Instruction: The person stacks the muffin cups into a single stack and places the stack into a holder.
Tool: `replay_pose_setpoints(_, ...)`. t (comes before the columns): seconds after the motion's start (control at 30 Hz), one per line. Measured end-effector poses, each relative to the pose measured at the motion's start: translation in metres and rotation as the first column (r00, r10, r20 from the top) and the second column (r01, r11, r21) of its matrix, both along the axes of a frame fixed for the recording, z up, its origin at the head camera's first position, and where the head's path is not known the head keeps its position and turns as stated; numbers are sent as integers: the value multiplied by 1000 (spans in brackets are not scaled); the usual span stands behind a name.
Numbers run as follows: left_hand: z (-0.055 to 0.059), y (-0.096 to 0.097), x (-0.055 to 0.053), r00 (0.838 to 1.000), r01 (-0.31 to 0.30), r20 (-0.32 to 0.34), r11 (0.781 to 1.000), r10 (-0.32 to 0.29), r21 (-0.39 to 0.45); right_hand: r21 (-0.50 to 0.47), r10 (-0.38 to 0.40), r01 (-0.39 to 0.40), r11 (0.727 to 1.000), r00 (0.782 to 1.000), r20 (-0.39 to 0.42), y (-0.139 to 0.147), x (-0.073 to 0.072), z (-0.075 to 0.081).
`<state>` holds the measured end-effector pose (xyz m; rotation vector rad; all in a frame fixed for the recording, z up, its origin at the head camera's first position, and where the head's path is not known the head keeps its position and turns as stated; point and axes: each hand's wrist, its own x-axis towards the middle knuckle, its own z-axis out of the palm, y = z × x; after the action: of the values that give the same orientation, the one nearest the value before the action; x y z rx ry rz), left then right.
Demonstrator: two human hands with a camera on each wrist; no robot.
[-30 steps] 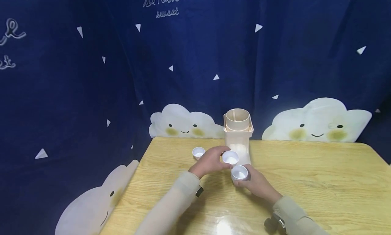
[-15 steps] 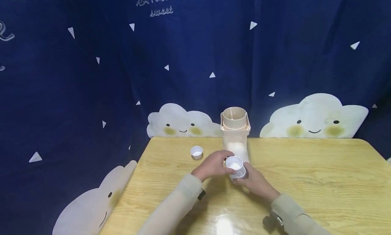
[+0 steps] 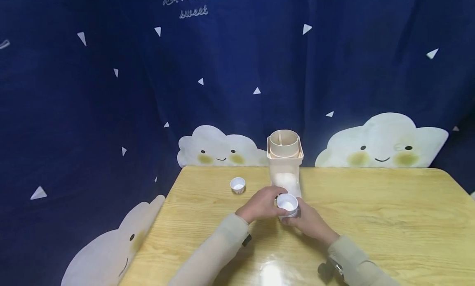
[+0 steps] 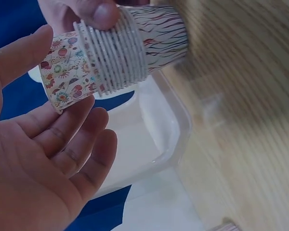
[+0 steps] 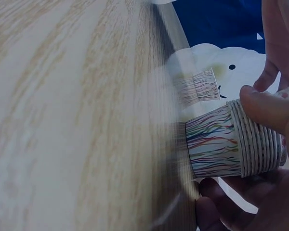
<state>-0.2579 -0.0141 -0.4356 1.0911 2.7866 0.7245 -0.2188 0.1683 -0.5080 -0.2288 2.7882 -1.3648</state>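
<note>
My left hand (image 3: 261, 203) holds a floral paper cup (image 4: 67, 70) between thumb and fingers at the open end of a paper cup stack (image 4: 115, 55). The floral cup's lower part sits inside the stack. My right hand (image 3: 309, 222) grips the stack, its thumb lying across several packed rims in the right wrist view. Wavy coloured stripes cover the stack's lowest cup (image 5: 214, 147), which points down at the wooden table. From the head, only the white inside of the top cup (image 3: 287, 202) shows; the hands hide much of the rest.
Just behind the hands stands a beige cup dispenser (image 3: 285, 164) with a round tube on top. A separate striped paper cup (image 3: 238, 185) stands upright on the table (image 3: 371, 220) to the left. A dark blue curtain (image 3: 237, 63) with clouds hangs behind.
The left hand has moved right and down, bringing its cup from beside the right hand's stack to inside its opening. The right hand has stayed nearly still.
</note>
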Motion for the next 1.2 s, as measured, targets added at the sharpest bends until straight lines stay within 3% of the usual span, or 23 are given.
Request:
replay_pose_setpoints(0.77, -5, -2, 2, 1000, 20, -11, 1000, -20, -4, -2, 3, -3, 1000, 1000, -23, 0, 0, -1)
replay_pose_setpoints(1.0, -4, -6, 5, 1000, -15, -14, 1000, 15, -20, -9, 10, -10, 1000, 1000, -28, 0, -1, 0)
replay_pose_setpoints(1.2, -5, -7, 5, 1000, -4, 2, 999, 4, -34, -24, 13, -13, 1000, 1000, -9, 1, 0, 1)
